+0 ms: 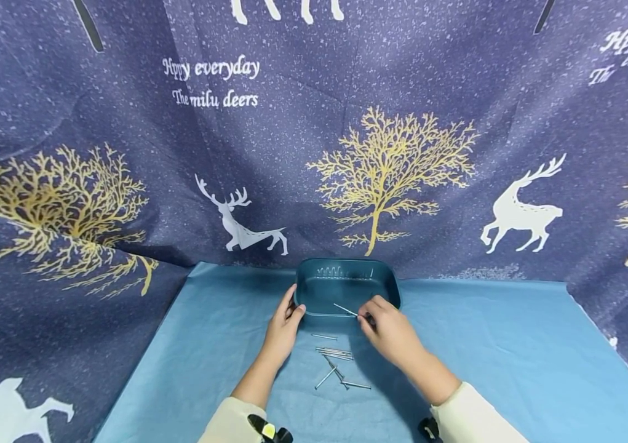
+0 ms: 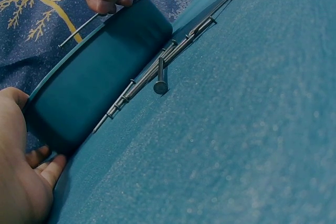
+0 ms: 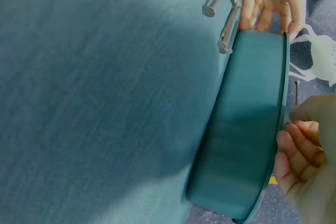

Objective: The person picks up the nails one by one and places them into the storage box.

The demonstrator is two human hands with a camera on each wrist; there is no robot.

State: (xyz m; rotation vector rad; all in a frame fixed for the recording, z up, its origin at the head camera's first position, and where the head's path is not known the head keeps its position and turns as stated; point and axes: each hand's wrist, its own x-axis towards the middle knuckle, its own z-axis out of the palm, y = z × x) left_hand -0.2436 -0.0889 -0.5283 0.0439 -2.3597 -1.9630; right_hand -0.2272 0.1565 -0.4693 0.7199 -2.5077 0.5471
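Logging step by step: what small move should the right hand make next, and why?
Probably release the nail into the tray: the right hand pinches it over the near rim, the left hand grips the tray's left side, and more nails lie on the cloth.

left hand (image 1: 283, 329): bare, no ring or glove | right hand (image 1: 390, 332): bare | sleeves (image 1: 476, 418): cream-white, long, ending at both wrists | wrist-worn cameras (image 1: 269, 429): black mounts under each cuff, left one with a yellow mark
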